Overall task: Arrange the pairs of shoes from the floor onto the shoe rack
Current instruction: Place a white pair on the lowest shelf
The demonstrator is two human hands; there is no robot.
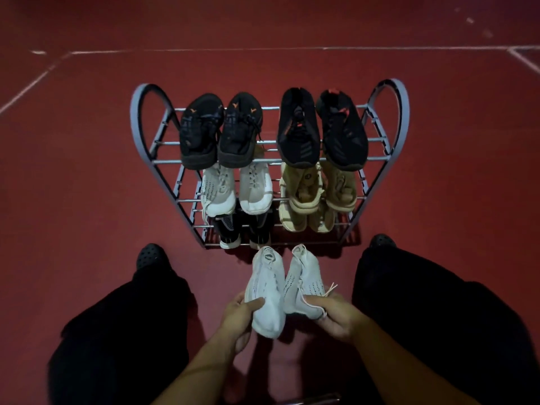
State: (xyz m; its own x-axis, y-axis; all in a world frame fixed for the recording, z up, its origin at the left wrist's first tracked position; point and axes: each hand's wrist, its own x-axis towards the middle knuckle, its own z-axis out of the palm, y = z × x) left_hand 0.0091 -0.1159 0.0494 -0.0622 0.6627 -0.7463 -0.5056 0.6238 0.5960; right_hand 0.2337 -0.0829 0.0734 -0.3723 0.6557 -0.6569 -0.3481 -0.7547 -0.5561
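A person's left hand [238, 314] and right hand [336, 315], fingers clamped on white knit sneakers [285, 290], face a grey metal shoe rack [163, 162] (nearly full); sliding them in level, side by side, seems best.

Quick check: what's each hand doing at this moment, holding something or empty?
Left hand: closed on the left white shoe, gripping it near the toe.
Right hand: closed on the right white shoe.

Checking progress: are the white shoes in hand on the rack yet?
Not yet: both hands, left and right, hold the white shoes before the rack.
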